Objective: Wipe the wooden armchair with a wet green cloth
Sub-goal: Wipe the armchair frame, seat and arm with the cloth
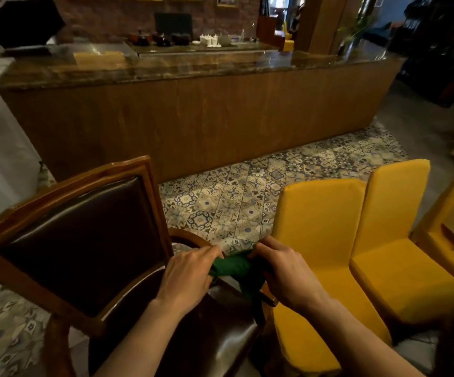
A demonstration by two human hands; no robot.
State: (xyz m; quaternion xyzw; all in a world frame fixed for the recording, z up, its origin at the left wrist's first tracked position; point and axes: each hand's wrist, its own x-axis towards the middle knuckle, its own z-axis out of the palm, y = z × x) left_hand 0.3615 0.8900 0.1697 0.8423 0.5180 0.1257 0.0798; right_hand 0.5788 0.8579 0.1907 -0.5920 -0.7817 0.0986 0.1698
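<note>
Cloth (232, 266) is deep green. Armchair (78, 229) right beside it: reddish-brown wood frame w/ dark brown glossy leather pad. Chairs (356, 240) on the armchair's other side are plain mustard yellow. Floor tiles (236, 197) behind the armchair: blue/beige floral pattern.

A café or restaurant: a long wood-fronted counter with a polished stone top (193, 66), white ceramic jars (210, 40) behind, yellow fabric-covered dining chairs (356, 240), patterned floor tiles (236, 197).

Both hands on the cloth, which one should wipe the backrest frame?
Probably left. The left hand grips the green cloth nearest the armchair's backrest; the right hand sits toward the yellow chairs.
</note>
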